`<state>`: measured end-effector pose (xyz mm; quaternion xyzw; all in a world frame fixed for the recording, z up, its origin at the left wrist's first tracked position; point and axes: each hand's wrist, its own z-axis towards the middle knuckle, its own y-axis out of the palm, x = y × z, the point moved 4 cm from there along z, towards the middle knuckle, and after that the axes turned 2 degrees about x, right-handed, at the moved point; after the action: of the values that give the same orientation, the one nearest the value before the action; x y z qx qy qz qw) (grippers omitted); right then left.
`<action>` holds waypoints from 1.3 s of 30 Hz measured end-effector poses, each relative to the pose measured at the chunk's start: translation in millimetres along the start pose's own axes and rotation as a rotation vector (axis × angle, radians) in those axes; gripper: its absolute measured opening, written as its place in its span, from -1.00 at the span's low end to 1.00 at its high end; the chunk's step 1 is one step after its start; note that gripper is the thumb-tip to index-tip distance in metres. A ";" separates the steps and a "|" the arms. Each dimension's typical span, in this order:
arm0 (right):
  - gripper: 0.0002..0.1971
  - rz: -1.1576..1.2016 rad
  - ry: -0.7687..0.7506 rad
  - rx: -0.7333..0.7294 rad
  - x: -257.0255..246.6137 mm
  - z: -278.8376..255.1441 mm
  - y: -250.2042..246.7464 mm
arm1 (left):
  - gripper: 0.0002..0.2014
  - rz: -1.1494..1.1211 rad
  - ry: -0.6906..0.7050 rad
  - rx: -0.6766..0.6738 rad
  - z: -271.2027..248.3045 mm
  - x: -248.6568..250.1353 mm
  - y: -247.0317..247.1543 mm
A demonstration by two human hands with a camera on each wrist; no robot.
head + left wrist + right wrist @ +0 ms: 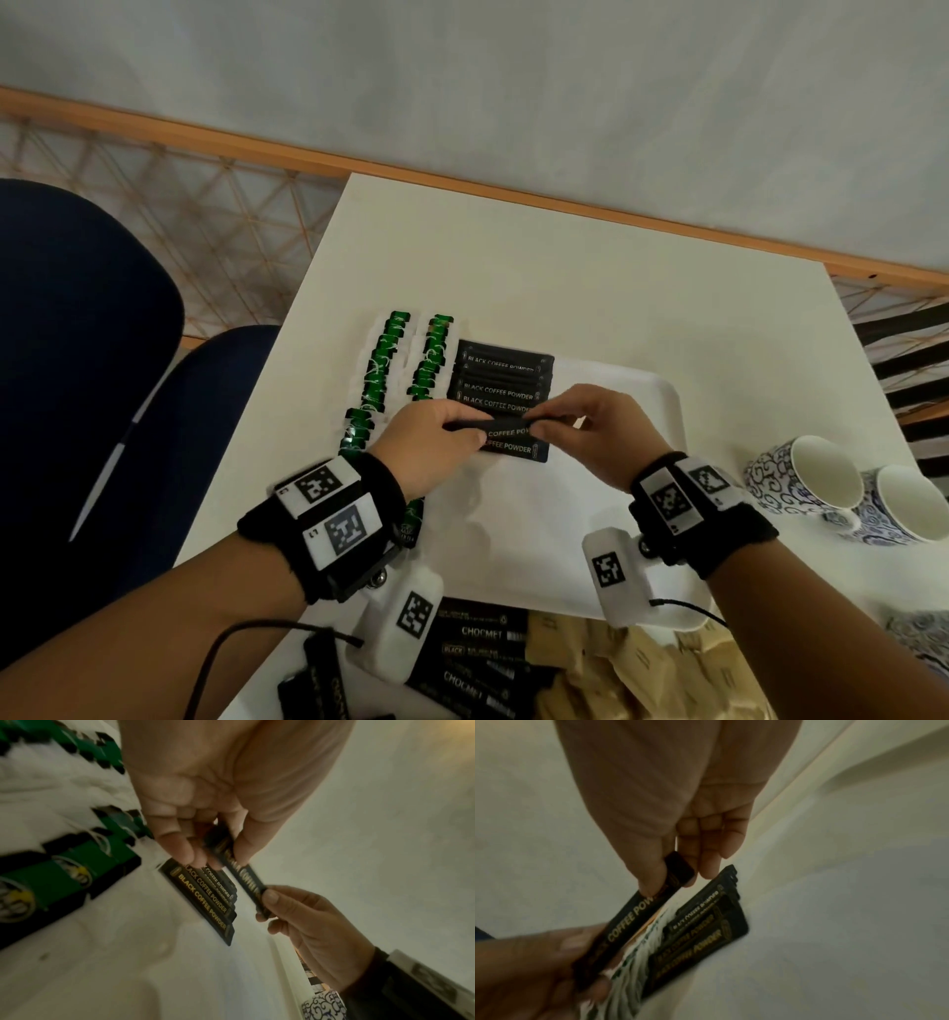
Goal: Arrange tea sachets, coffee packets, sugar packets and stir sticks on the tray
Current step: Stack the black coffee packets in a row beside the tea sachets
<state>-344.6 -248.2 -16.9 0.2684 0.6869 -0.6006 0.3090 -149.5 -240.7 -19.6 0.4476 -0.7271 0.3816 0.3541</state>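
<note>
Both hands hold one black coffee packet (506, 428) (244, 880) (639, 910) just above the white tray (662, 401). My left hand (436, 442) (205, 850) pinches its left end and my right hand (601, 431) (672, 874) pinches its right end. Below it a row of black coffee packets (500, 383) (205, 896) (700, 931) lies overlapped on the tray. Two columns of green tea sachets (382, 370) (64, 874) lie along the tray's left side.
Near the table's front edge lie loose black packets (472, 663) and tan packets (642, 668). Two blue-patterned cups (821, 478) lie at the right. A dark blue chair (102, 385) stands left of the white table (565, 267).
</note>
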 end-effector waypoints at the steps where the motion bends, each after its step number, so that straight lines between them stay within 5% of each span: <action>1: -0.88 -0.035 -0.010 -0.013 3.9 -1.7 1.3 | -0.80 0.030 0.027 0.016 0.2 0.6 -1.0; 8: -0.84 -0.169 0.053 -0.095 22.6 -13.2 20.8 | -0.80 0.114 0.108 0.055 4.0 6.7 -1.6; 18: -0.92 -0.154 0.059 0.104 28.0 -9.2 30.0 | -0.74 0.230 0.032 -0.175 -0.7 -7.5 38.6; 39: -0.43 0.000 0.212 0.018 31.6 3.9 23.6 | -0.70 0.197 -0.006 -0.143 6.2 -13.6 37.6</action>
<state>-347.7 -248.9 -56.3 0.3334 0.7101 -0.5750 0.2322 -180.5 -229.4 -43.0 0.3488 -0.7940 0.3602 0.3438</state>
